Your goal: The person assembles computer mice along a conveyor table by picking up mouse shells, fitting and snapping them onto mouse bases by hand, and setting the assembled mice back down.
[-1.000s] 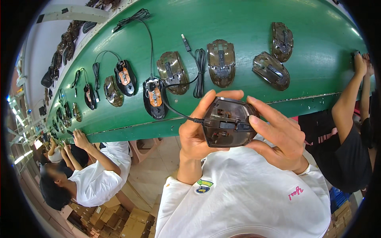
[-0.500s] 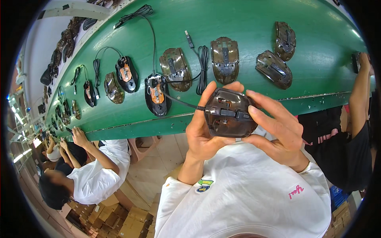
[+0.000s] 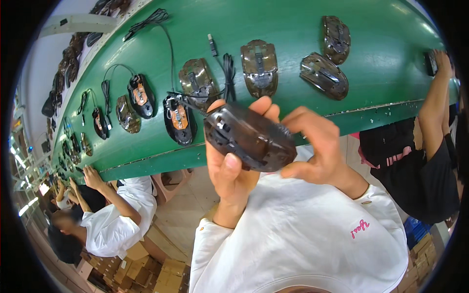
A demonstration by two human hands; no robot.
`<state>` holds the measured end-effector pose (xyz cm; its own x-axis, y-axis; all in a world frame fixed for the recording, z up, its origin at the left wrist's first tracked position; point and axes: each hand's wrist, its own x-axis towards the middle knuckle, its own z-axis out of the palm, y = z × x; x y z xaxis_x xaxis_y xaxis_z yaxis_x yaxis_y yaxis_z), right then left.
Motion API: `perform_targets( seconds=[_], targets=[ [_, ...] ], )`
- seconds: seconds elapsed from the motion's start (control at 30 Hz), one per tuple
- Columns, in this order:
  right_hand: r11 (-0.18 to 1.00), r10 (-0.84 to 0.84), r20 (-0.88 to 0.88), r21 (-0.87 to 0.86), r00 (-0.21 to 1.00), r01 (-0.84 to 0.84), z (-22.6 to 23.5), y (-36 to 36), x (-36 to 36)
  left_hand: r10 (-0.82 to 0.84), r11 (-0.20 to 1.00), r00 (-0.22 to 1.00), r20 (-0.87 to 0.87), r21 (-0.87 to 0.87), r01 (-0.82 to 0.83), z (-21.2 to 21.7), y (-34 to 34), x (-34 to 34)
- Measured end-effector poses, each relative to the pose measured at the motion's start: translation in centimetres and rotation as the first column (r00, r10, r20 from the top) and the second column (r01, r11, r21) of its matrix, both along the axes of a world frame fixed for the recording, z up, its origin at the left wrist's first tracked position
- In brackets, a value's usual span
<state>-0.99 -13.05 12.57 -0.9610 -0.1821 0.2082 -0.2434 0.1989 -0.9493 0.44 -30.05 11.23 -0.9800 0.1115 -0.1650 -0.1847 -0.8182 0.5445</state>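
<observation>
A dark translucent computer mouse [image 3: 249,136] sat between both hands, raised in front of the green bench [image 3: 293,53]. The left hand [image 3: 232,161] cupped it from below, thumb across its near side; the right hand [image 3: 312,146] pinched its right end, fingers curled over the top.

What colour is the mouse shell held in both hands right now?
Dark, smoky translucent brown-black, seen best in the head view: the mouse shell sits between the left hand and right hand.
</observation>
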Motion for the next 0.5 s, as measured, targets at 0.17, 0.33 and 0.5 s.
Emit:
perform_targets(
  seconds=[0.17, 0.33, 0.5],
  targets=[
    [0.995, 0.095, 0.040, -0.041, 0.995, -0.094, -0.1, -1.4, 0.7, -0.013, 0.995, 1.000, 0.028, 0.100, 0.010, -1.3, -0.4, 0.8],
    [0.995, 0.059, -0.043, -0.080, 0.997, -0.062, -0.7, -1.9, 0.5, -0.028, 0.993, 1.000, 0.000, 0.117, 0.028, -1.5, -0.3, 0.6],
    [0.998, 0.045, -0.088, -0.031, 0.995, -0.048, -1.0, -1.7, 0.6, -0.091, 0.996, 0.995, -0.032, -0.024, 0.090, -1.0, -0.7, -0.1]
  ],
)
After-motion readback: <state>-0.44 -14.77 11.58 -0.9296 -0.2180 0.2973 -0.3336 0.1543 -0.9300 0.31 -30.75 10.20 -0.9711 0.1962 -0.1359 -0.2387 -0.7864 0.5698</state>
